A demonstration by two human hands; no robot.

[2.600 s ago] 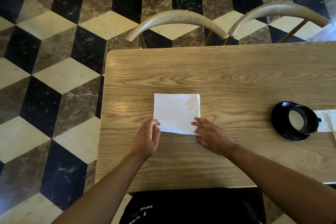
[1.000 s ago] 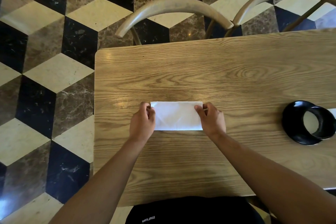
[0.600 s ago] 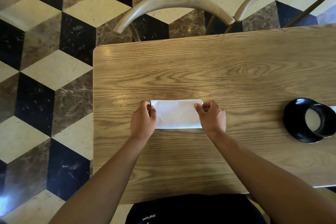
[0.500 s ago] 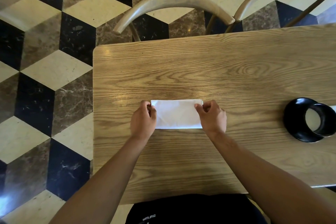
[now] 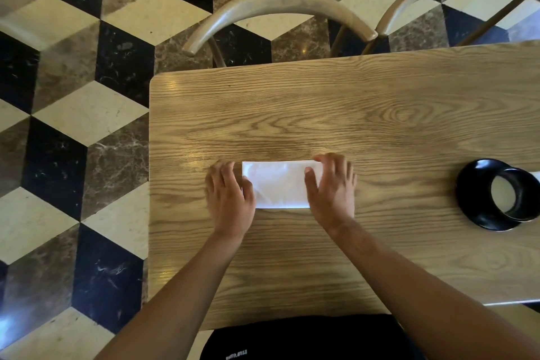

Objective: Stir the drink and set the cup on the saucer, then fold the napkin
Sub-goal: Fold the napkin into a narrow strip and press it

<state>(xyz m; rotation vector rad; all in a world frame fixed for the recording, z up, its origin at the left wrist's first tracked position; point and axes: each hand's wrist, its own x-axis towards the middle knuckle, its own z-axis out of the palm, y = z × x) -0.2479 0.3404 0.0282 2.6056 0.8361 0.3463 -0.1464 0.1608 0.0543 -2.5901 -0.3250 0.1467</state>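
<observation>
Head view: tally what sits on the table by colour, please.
White: 1, the folded napkin
Black: 2, the cup and the saucer
Total: 3, on the table. A white sliver beside the cup is cut off and left uncounted.

The worktop (image 5: 380, 131) is seen to be of pale wood, its grain strongly marked and a soft sheen given off near the left edge. The napkin (image 5: 277, 187) is made of thin white paper, matt and faintly creased. The saucer (image 5: 470, 199) and cup (image 5: 523, 199) are finished in glossy black. The floor (image 5: 73, 126) is laid in polished, veined marble.
</observation>
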